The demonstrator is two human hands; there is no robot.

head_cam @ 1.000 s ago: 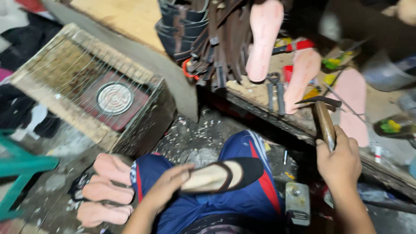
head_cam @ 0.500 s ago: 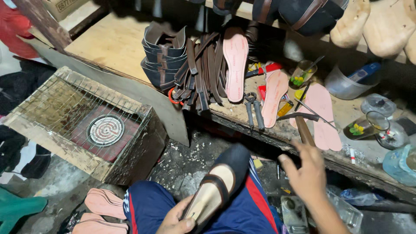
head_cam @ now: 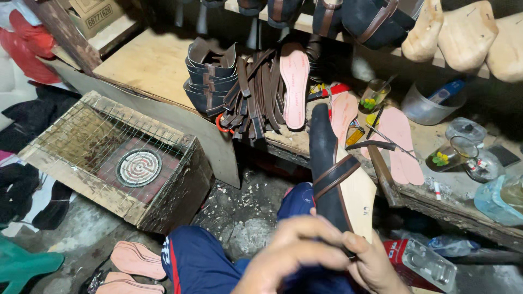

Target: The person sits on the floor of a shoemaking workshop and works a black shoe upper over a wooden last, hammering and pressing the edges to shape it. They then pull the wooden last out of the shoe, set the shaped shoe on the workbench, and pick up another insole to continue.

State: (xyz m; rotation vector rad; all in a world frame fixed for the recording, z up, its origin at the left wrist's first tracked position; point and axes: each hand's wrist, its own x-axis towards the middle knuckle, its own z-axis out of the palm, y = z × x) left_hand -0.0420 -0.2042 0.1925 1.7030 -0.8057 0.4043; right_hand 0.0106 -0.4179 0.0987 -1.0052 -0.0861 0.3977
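Both hands, left (head_cam: 289, 253) and right (head_cam: 376, 264), clasp the black strapped sandal on its pale wooden last (head_cam: 338, 179); best keep it upright, heel braced firmly.

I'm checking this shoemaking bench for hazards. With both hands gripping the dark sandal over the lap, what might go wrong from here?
1. The hammer lies at the bench's front edge, handle pointing toward the knees; a nudge might knock it off.
2. Glass cups and pink insoles crowd that edge; the raised sandal tip might sweep one over.
3. The left hand and right hand hold only the sandal's heel end, so it might twist loose.
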